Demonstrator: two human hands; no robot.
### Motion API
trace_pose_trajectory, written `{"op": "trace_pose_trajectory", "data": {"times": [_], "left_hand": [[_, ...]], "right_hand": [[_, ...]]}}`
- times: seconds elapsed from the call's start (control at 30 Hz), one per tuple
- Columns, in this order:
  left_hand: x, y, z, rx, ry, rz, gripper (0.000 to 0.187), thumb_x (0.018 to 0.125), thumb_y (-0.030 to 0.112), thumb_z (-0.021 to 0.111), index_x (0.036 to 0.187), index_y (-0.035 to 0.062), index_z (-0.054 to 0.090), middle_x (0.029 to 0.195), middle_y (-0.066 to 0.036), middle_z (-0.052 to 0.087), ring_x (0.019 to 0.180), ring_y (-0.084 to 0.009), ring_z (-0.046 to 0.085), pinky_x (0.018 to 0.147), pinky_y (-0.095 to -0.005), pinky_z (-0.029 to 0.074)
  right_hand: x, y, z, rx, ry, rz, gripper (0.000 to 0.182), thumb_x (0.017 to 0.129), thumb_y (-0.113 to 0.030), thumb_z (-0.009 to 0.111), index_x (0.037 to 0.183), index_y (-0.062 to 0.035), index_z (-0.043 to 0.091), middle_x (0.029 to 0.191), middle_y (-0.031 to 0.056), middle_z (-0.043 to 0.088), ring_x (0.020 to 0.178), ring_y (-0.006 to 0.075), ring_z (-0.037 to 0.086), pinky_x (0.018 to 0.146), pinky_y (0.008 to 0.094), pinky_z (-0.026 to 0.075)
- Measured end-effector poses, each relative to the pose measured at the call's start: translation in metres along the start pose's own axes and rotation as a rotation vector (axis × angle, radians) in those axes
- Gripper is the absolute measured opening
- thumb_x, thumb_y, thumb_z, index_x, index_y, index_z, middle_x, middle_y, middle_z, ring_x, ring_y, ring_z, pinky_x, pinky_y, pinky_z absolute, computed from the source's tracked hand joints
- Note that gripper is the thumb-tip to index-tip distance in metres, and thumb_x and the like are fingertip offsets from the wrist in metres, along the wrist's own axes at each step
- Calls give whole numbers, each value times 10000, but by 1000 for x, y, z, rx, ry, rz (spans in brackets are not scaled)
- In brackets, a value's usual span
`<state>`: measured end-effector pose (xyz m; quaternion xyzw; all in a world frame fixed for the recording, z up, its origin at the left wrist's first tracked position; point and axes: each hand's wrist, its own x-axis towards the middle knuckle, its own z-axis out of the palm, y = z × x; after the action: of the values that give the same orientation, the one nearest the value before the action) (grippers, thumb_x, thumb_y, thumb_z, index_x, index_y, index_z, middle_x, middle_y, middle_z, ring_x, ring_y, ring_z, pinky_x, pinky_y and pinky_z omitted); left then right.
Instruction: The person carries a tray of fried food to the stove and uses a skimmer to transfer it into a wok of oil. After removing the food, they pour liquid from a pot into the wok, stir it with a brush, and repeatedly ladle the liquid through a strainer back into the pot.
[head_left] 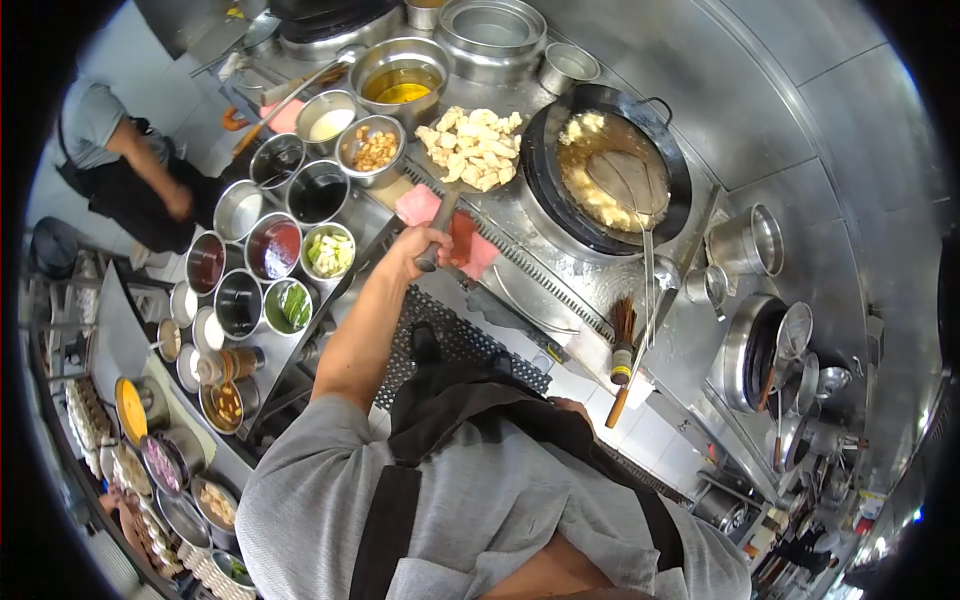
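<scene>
Restaurant-type kitchen. Black wok (681,172) of frothing oil (592,192) right of the fingers of the left hand (420,250); sauce pots (272,246) left of them. Steel counter (690,335).

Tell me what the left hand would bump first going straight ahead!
Probably the pale food pieces, past the handle the left hand grips; the pink cloth may lie below that path, but depth is unclear.

The left of the hands (428,250) grips a handle (445,214) near pale pieces (468,148), with a wok (679,178) holding oil (628,140).

Head-worn camera, looking forward and steeply down; wide, close view.
</scene>
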<state>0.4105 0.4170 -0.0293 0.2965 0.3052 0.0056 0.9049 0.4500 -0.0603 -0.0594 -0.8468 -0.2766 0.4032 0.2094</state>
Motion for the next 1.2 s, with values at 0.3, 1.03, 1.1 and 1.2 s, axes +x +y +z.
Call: {"op": "trace_pose_trajectory", "data": {"times": [0.3,1.03,1.1,1.2], "left_hand": [[-92,-47,83,-5,114,196,272,812,-36,509,1063,26,424,748,-99,505,501,-136,488,413,-278,421],[-351,-403,240,-456,514,708,534,761,-41,584,1242,15,359,687,-82,520,472,-128,516,375,-260,425],[-366,-444,257,-496,527,765,464,763,-37,587,1181,14,391,686,-88,522,454,-126,523,367,-256,447],[-397,-506,288,-602,564,875,448,768,-38,596,1169,21,406,684,-78,513,452,-113,512,364,-249,430]], "right_hand": [[3,-11,-86,-2,-32,-473,334,807,-194,646,1107,-47,621,890,176,646,804,320,636,720,384,493],[10,-7,-59,-627,-694,-1223,298,825,-161,628,1076,1,635,822,170,641,738,315,625,704,384,493],[14,5,-43,-709,-749,-1294,296,821,-162,631,1071,-3,641,820,174,646,741,324,628,711,390,495],[-1,19,-17,-777,-791,-1184,300,804,-176,642,1063,-27,657,841,199,663,809,348,646,748,407,499]]}}
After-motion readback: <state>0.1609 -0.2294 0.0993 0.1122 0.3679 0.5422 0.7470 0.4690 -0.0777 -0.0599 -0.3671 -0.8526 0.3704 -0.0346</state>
